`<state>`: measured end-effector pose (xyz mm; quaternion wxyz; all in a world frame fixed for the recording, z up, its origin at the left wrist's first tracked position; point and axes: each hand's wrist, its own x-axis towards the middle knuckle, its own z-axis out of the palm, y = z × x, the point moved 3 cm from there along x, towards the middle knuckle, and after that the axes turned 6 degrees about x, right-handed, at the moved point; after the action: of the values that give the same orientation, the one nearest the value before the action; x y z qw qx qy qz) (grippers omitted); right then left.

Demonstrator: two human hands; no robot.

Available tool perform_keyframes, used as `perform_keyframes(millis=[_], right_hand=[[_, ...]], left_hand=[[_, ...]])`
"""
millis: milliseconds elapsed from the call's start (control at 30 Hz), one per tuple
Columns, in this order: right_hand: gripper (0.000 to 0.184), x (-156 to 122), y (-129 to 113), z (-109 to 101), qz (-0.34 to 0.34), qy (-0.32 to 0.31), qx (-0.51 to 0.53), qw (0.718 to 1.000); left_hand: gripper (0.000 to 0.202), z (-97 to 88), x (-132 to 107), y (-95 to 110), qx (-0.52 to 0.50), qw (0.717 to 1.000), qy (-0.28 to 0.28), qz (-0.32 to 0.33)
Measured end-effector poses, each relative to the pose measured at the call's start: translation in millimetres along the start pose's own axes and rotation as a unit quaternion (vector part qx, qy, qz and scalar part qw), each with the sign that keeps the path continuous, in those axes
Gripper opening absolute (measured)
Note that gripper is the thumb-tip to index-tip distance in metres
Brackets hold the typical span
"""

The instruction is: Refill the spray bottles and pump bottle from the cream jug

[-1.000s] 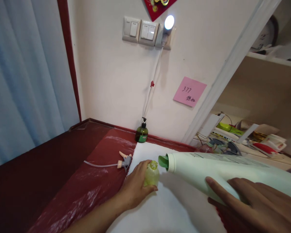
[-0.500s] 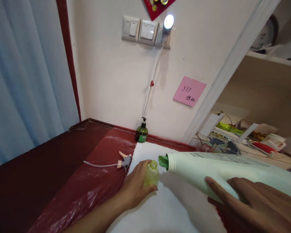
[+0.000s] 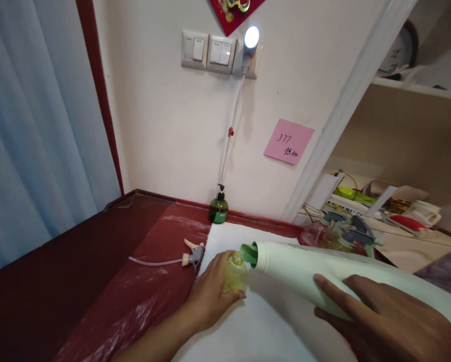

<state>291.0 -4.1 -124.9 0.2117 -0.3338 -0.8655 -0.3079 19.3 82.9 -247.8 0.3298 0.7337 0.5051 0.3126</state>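
Observation:
My left hand (image 3: 214, 294) is closed round a small translucent yellow bottle (image 3: 236, 275), its open mouth facing up. My right hand (image 3: 383, 317) grips a large pale green jug (image 3: 301, 264) by its handle. The jug lies tilted nearly level, and its green pouring spout (image 3: 249, 254) is right beside the yellow bottle's mouth. Whether liquid is flowing cannot be made out. To the left, a grey and peach spray trigger head (image 3: 193, 254) with its long clear tube rests on the red plastic cover.
A dark green pump bottle (image 3: 218, 208) stands against the wall at the back of the white cloth (image 3: 240, 234). Behind the jug are spray bottles (image 3: 346, 239) with grey trigger heads. A white cable (image 3: 236, 108) runs down the wall from a socket. Blue curtain (image 3: 40, 125) hangs at left.
The jug's spout end has shifted slightly left and its rear part has dropped lower in view. More of the spray bottles behind it shows. The camera view has shifted a little.

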Motion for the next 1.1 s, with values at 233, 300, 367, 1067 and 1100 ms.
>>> perform_keyframes(millis=[233,300,367,1067,1100], right_hand=[[0.037,-1,11,14,0.135,0.085,0.128,0.979],[0.040,-2,19,18,0.204,0.119,0.155,0.959],[0.045,-1,27,24,0.276,0.153,0.169,0.934],[0.042,34,9,153,0.482,0.352,0.414,0.687],[0.041,31,6,146,0.482,0.356,0.395,0.696]], left_hand=[[0.073,-1.7,0,1,-0.003,1.000,0.000,-0.003],[0.074,-1.4,0,1,-0.003,1.000,-0.001,-0.007],[0.076,-1.5,1,0,-0.004,1.000,-0.002,-0.006],[0.082,0.8,8,-21,0.037,0.999,-0.017,-0.017],[0.083,0.9,8,-22,0.033,0.999,-0.013,-0.016]])
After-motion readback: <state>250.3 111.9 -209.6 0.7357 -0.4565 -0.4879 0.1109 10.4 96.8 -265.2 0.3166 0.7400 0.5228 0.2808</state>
